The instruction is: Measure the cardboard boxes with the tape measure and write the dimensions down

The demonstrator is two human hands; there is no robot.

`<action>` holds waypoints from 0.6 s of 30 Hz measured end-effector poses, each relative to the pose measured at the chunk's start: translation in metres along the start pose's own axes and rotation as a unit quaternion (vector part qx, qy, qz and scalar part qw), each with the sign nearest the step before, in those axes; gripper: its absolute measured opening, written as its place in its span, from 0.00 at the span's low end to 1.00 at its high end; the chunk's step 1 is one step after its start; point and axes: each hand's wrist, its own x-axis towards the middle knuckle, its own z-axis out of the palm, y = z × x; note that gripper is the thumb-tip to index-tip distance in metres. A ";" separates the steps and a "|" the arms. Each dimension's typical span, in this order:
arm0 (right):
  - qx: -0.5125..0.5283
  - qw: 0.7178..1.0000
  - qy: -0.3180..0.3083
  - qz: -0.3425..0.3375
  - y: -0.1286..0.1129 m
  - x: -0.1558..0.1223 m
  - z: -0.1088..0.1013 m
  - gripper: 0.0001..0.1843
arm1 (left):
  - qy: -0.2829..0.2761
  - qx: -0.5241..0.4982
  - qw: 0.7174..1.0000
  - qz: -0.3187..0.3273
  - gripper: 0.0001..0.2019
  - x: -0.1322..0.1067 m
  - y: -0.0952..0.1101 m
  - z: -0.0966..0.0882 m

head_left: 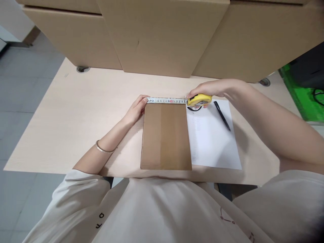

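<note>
A flat brown cardboard piece [165, 136] lies on the light wooden desk [76, 128] in front of me. A white measuring tape blade [167, 100] runs along its far edge. My left hand [135, 109] pins the blade's end at the cardboard's far left corner, fingers closed on it. My right hand [212, 89] grips the yellow tape measure case [199, 100] at the far right corner.
A white sheet of paper [215, 138] lies right of the cardboard with a black pen [222, 115] on it. Large cardboard boxes [162, 37] stand along the desk's back. A green object [301, 94] sits at far right. A bracelet is on my left wrist.
</note>
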 end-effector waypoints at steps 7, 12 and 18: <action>0.056 0.996 0.005 -0.063 0.008 -0.007 0.007 0.13 | 0.025 0.114 0.993 -0.003 0.32 -0.028 0.029 -0.015; 0.169 0.983 -0.015 -0.075 0.019 -0.003 0.017 0.29 | -0.136 0.248 0.959 0.026 0.45 -0.106 0.049 -0.036; 0.215 0.968 -0.079 -0.099 0.027 0.001 0.024 0.21 | -0.178 0.358 0.916 0.039 0.53 -0.171 0.033 -0.031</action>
